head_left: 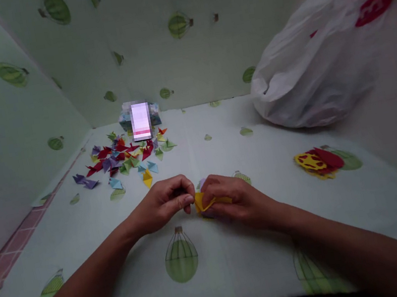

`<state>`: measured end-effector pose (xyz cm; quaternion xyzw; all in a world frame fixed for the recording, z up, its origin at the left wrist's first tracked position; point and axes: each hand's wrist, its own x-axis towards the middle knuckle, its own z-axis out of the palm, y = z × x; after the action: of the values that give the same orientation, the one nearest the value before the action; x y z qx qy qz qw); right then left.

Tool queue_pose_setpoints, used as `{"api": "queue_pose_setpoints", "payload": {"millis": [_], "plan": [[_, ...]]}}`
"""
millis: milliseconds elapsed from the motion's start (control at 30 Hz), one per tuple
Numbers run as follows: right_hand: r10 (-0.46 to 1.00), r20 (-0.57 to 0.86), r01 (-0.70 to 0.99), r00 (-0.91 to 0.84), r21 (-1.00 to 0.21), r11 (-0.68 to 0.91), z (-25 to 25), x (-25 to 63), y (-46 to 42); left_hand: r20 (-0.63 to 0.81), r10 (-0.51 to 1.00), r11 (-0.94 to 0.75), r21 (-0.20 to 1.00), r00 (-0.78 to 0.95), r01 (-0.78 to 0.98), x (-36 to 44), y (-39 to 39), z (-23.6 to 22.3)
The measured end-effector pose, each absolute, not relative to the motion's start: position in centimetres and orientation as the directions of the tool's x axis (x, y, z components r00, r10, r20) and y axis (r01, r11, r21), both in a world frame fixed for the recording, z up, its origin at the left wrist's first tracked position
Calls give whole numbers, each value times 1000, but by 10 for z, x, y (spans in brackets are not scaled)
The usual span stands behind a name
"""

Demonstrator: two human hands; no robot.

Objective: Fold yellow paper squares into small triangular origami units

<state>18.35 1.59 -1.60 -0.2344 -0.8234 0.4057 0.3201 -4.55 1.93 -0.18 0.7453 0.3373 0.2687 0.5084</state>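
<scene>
My right hand [232, 199] is wrapped round a piece of folded yellow paper [200, 202] above the middle of the table. My left hand [171, 199] is closed in a pinch at the paper's left tip, thumb against the curled fingers. Under and behind the paper a bit of lilac [201, 185] shows; my right hand hides most of it. Beyond my left hand lies a spread pile of small folded paper cranes [123, 156] in red, purple, green, blue and yellow. A single yellow folded piece [147, 178] sits at the pile's near edge.
A lit phone [140, 121] leans on a box [155, 113] behind the pile. At the right are red and yellow cut-out pieces [318, 163]. A large white plastic bag [308, 73] bulges over the back right. Balloon-patterned cloth covers the table [130, 283] and walls.
</scene>
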Motion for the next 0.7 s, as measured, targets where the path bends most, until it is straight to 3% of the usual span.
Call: {"api": "queue_pose_setpoints", "payload": {"millis": [167, 300, 700], "plan": [[754, 422, 158, -503, -813, 561, -20, 181, 13, 108, 887, -138, 990, 449, 36, -33, 17, -11], [791, 484, 231, -374, -777, 585, -27, 179, 12, -42, 935, 69, 995, 352, -65, -18, 7, -18], [700, 557, 380, -447, -591, 712, -41, 171, 2, -180, 953, 219, 965, 245, -145, -6, -8, -21]]}}
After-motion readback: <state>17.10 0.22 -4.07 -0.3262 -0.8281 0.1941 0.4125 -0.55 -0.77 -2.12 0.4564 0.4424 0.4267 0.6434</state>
